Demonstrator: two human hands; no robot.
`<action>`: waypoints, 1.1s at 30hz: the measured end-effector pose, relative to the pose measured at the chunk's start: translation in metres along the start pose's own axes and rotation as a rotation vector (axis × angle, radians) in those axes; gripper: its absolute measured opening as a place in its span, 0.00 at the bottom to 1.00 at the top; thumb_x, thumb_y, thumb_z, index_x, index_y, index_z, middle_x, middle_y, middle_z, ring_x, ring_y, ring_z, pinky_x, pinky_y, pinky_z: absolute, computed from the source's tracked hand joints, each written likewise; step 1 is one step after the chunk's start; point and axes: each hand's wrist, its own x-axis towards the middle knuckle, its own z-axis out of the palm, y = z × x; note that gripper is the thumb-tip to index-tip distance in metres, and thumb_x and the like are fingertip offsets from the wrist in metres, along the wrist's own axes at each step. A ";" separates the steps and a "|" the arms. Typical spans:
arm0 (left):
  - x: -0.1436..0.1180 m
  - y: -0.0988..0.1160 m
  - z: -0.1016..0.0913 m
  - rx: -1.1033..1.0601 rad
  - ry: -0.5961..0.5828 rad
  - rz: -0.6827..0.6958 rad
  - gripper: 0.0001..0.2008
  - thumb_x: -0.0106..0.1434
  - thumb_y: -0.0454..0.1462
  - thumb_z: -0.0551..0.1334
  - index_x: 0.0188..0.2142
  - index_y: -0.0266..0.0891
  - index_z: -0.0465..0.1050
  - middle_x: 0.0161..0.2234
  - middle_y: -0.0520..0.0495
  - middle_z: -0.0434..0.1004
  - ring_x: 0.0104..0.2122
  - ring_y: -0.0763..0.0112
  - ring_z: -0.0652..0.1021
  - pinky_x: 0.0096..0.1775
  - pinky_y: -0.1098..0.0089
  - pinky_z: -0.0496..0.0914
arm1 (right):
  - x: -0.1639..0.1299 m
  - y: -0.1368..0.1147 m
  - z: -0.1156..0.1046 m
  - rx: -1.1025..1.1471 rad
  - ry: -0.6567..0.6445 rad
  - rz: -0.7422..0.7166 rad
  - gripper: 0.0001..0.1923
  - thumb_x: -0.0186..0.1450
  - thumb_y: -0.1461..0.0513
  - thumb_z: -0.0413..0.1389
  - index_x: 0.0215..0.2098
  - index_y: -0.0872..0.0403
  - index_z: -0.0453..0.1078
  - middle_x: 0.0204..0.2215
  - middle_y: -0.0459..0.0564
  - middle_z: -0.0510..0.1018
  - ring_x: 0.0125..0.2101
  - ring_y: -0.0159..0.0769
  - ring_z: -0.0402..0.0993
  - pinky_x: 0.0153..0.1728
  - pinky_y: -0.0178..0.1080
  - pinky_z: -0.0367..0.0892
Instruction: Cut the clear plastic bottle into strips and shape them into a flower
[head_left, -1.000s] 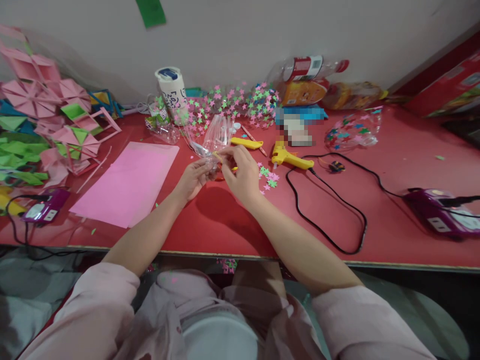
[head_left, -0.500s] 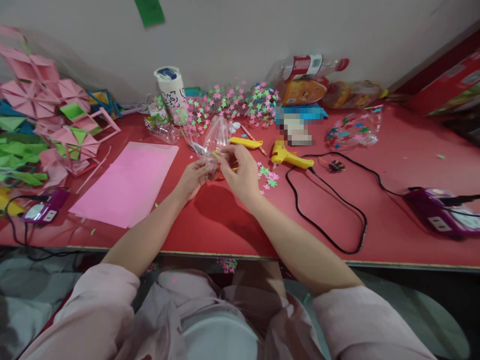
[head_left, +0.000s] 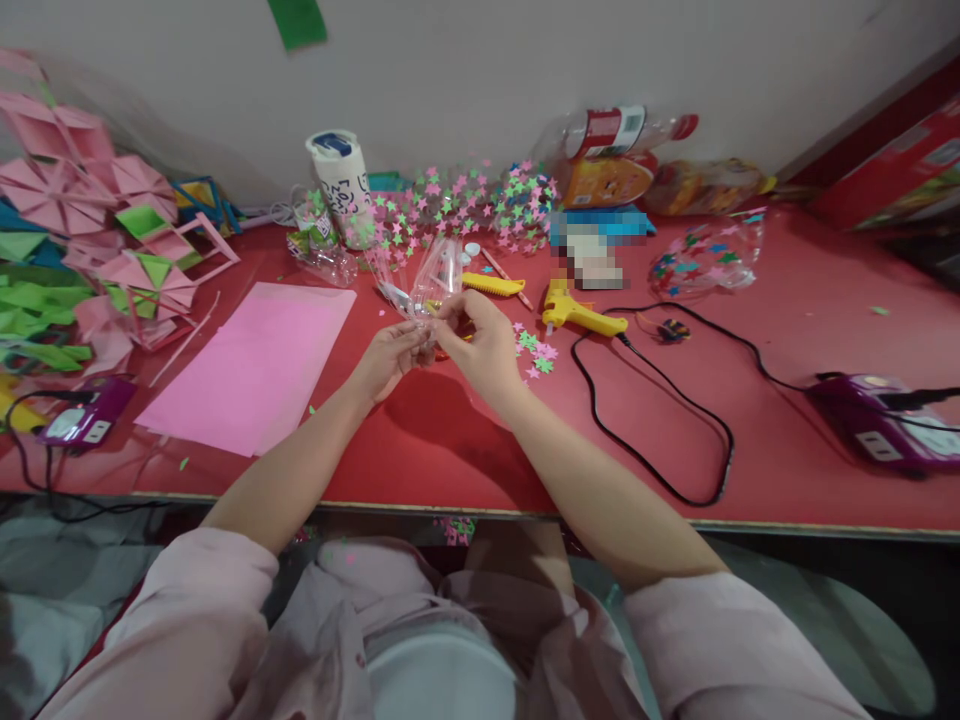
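Over the middle of the red table [head_left: 465, 450], my left hand [head_left: 388, 358] and my right hand [head_left: 480, 345] meet on a clear plastic bag [head_left: 435, 280]. Both pinch its gathered neck, and the bag's body stands up and away from me. A small yellow piece shows between my fingers; what it is cannot be made out. Small pink and green paper stars [head_left: 534, 352] lie on the table just right of my right hand.
A pink sheet [head_left: 251, 365] lies left of my hands. A yellow glue gun [head_left: 577, 312] with a black cord [head_left: 660, 420], a yellow comb [head_left: 491, 286], a white tube [head_left: 341, 185], a heap of stars [head_left: 465, 205], bottles [head_left: 622, 135], folded paper shapes [head_left: 82, 240] and two purple devices [head_left: 881, 425] surround them.
The bag has tipped more upright between my fingers and my hands have shifted slightly. Everything else lies as before.
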 end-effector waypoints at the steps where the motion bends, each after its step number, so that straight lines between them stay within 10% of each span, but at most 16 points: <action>1: 0.000 0.000 0.000 0.002 0.003 -0.001 0.12 0.50 0.40 0.73 0.30 0.35 0.75 0.24 0.51 0.75 0.22 0.78 0.74 0.27 0.75 0.68 | 0.000 0.000 -0.001 -0.027 -0.005 -0.023 0.05 0.60 0.67 0.54 0.30 0.51 0.66 0.26 0.43 0.70 0.27 0.31 0.67 0.30 0.35 0.65; 33: 0.001 0.005 0.002 -0.008 0.036 0.082 0.14 0.49 0.40 0.74 0.33 0.35 0.76 0.28 0.49 0.80 0.25 0.77 0.78 0.30 0.76 0.72 | -0.003 0.002 -0.003 -0.213 0.063 -0.232 0.11 0.67 0.67 0.50 0.40 0.52 0.73 0.36 0.51 0.76 0.34 0.36 0.73 0.34 0.38 0.69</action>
